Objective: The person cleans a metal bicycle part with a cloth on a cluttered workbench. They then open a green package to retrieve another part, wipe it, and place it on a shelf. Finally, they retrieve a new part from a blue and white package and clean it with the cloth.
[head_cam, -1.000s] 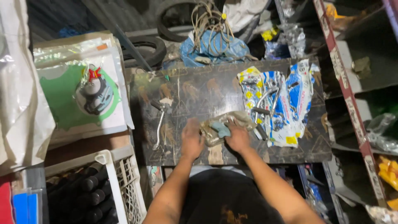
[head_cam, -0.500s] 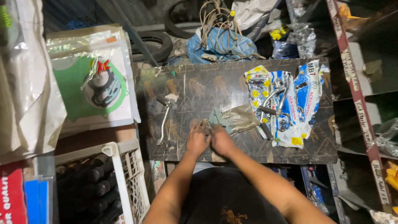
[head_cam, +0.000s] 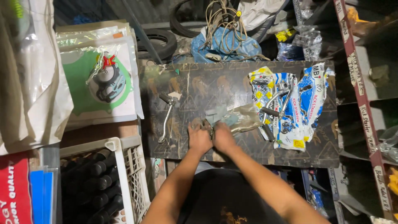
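My left hand [head_cam: 199, 138] and my right hand [head_cam: 224, 137] are pressed together at the near middle of a dark, stained board [head_cam: 199, 83]. Between them they grip a small metal part [head_cam: 208, 127], mostly hidden by the fingers. A crumpled clear plastic bag [head_cam: 242, 117] with a grey-green piece [head_cam: 215, 114] lies just beyond my right hand. A bent metal lever [head_cam: 167, 114] lies to the left of my left hand.
Blue, white and yellow printed packets with metal levers [head_cam: 286, 103] lie on the board's right side. A white crate of black parts [head_cam: 97, 186] stands at lower left, bagged gasket packs [head_cam: 99, 79] above it. Shelving [head_cam: 365, 103] rises on the right; tyres and a blue bag [head_cam: 226, 41] are behind.
My hands have drawn back from the plastic bag toward the near edge and closed together on the small part. The bag now lies loose on the board.
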